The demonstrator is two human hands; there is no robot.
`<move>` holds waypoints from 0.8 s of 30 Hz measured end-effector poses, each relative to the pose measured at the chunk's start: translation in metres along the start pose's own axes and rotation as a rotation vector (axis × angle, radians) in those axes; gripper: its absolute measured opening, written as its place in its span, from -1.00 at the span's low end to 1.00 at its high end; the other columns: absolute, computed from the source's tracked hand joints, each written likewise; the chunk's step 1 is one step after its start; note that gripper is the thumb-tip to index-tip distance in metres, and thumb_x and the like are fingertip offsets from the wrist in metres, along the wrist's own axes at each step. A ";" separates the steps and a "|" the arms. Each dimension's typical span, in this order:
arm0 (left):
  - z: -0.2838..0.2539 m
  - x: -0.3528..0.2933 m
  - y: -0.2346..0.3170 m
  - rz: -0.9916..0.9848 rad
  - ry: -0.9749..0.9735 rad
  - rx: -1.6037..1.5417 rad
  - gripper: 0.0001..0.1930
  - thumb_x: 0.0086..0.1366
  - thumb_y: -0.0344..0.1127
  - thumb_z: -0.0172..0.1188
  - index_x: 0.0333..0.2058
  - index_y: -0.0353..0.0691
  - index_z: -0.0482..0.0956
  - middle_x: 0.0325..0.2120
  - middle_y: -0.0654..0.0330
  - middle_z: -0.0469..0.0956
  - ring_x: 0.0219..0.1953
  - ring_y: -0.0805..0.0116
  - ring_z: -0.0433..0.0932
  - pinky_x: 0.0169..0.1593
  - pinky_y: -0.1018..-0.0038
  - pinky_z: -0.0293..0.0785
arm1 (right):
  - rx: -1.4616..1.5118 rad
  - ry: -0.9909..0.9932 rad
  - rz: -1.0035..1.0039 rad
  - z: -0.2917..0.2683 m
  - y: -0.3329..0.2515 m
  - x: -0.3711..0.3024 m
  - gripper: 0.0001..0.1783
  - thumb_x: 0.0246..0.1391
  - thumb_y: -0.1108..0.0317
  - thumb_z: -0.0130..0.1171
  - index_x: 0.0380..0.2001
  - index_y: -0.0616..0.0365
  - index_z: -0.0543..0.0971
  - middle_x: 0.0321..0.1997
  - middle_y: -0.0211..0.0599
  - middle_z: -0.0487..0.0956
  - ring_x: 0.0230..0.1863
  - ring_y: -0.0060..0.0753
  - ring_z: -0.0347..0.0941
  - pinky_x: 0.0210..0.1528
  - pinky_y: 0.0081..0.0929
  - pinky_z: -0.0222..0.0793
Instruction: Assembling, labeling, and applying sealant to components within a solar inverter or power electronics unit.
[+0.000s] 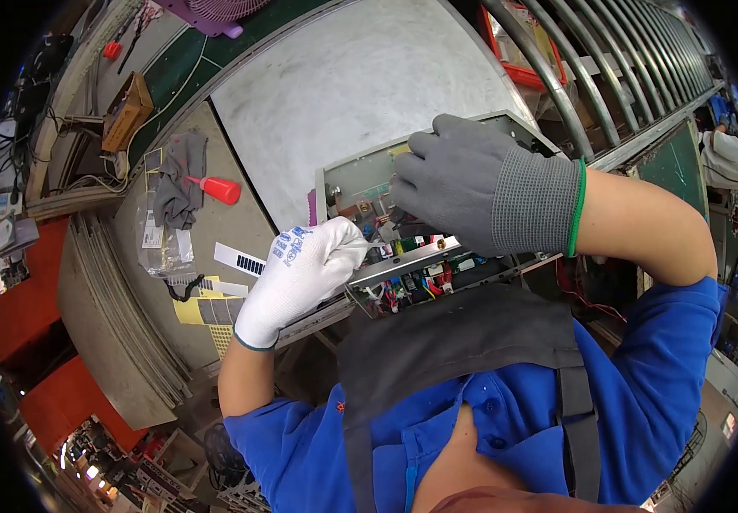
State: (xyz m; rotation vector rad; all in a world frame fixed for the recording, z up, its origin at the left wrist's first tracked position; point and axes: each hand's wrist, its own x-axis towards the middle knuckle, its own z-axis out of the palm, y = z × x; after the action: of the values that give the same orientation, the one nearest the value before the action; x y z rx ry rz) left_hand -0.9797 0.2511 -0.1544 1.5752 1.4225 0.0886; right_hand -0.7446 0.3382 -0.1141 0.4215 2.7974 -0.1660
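An open grey metal case [328, 181] full of circuit boards, wires and coloured parts lies in front of my chest. At its left end is my left hand [318, 261] in a white glove, thumb and fingers pinched together near a metal bar [403, 262] across the case. What the pinch holds is too small to make out. My right hand [454, 184], in a grey glove with a green cuff, reaches over the inside of the case. Its fingers curl downward among the parts, and their tips are hidden, along with whatever they grip.
Behind the case spreads a pale metal worktop [326, 77]. Left of it lie a red squeeze bottle [219, 190], a grey cloth [183, 175], a clear plastic bag [159, 244] and yellow label sheets [189, 310]. A metal rail [570, 77] stands at the right, and a cardboard box [128, 111] at the far left.
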 end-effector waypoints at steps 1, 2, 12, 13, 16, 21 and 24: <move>0.001 0.000 -0.001 -0.007 0.004 -0.060 -0.78 0.30 -0.19 0.19 -0.34 -0.25 0.54 -0.47 -0.05 0.59 -0.36 -0.04 0.62 -0.28 0.30 0.50 | -0.018 0.026 -0.014 0.000 -0.001 0.002 -0.72 0.05 0.29 0.23 -0.18 0.16 0.55 -0.24 -0.28 0.55 -0.11 -0.32 0.53 -0.01 -0.37 0.43; 0.001 -0.001 -0.002 -0.017 0.009 -0.120 -0.77 0.29 -0.18 0.20 -0.34 -0.26 0.54 -0.47 -0.05 0.59 -0.36 -0.04 0.62 -0.28 0.30 0.50 | -0.035 0.052 -0.029 0.000 -0.003 0.003 -0.76 0.08 0.28 0.21 -0.21 0.15 0.56 -0.27 -0.29 0.54 -0.12 -0.33 0.54 -0.02 -0.37 0.43; 0.006 -0.001 0.005 0.151 0.097 0.190 -0.81 0.24 -0.24 0.23 -0.31 -0.25 0.57 -0.48 0.01 0.62 -0.40 0.11 0.67 -0.29 0.35 0.50 | -0.357 0.110 -0.158 -0.015 -0.025 0.002 -0.81 0.10 0.24 0.16 -0.32 0.12 0.59 -0.39 -0.41 0.52 -0.33 -0.45 0.48 -0.30 -0.42 0.34; 0.009 -0.002 0.004 0.090 0.099 0.064 -0.82 0.22 -0.26 0.25 -0.31 -0.25 0.57 -0.51 0.02 0.60 -0.43 0.15 0.66 -0.31 0.38 0.50 | -0.278 0.030 -0.115 -0.014 -0.022 0.002 -0.79 0.05 0.25 0.21 -0.29 0.12 0.58 -0.36 -0.38 0.52 -0.32 -0.39 0.50 -0.32 -0.36 0.37; 0.018 -0.009 -0.014 0.034 0.128 -0.053 -0.90 0.27 -0.36 0.24 -0.29 -0.23 0.58 -0.55 0.18 0.59 -0.51 0.36 0.60 -0.35 0.47 0.50 | 0.026 -0.081 0.001 -0.009 -0.001 -0.006 -0.67 -0.08 0.27 0.30 -0.21 0.14 0.56 -0.31 -0.29 0.53 -0.28 -0.23 0.54 -0.33 -0.24 0.42; 0.040 -0.074 -0.108 -0.112 0.834 -1.016 -0.94 0.41 -0.34 0.17 -0.26 -0.16 0.56 -0.59 0.51 0.36 -0.64 0.77 0.19 -0.59 0.74 0.04 | 0.474 0.238 0.286 0.011 0.004 -0.073 -0.38 -0.25 0.27 0.40 -0.01 0.13 0.50 -0.19 -0.15 0.53 -0.19 -0.01 0.54 -0.20 -0.15 0.49; 0.114 -0.135 -0.180 -0.388 0.671 -1.098 -0.79 0.43 -0.17 0.15 -0.28 -0.19 0.53 -0.66 0.50 0.31 -0.71 0.74 0.12 -0.66 0.69 -0.05 | 0.329 0.365 0.387 0.043 -0.022 -0.088 -0.32 -0.27 0.30 0.43 0.03 0.13 0.48 -0.16 -0.13 0.52 -0.18 0.00 0.52 -0.19 -0.17 0.47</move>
State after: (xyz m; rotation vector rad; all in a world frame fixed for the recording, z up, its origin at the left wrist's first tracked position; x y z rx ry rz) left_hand -1.0820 0.0490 -0.2649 0.3395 1.6840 1.0473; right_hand -0.6587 0.2870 -0.1257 1.1643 2.9649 -0.5089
